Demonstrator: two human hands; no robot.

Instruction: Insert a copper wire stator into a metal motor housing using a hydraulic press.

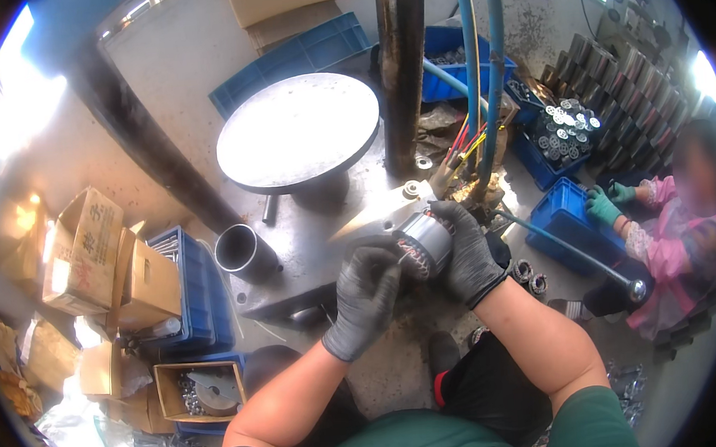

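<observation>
A motor stator (430, 239), with a silvery cylindrical shell and copper windings at its near end, is held up over the front edge of the metal worktable (349, 212). My right hand (470, 253), in a dark grey glove, wraps round its right side. At its left end is my left hand (365, 294), gloved the same way. The left fingers are curled and pinched together close to the windings; what lies between them is too small to make out. An open metal tube (253, 260) stands on the table to the left.
A round steel plate (301, 128) sits raised behind, beside a dark column (403, 71). Blue hoses (496, 64) hang at its right. Cartons (86, 251) and a parts box (200, 392) lie left. A co-worker (678, 234) with green gloves sits right, by a blue bin (558, 218).
</observation>
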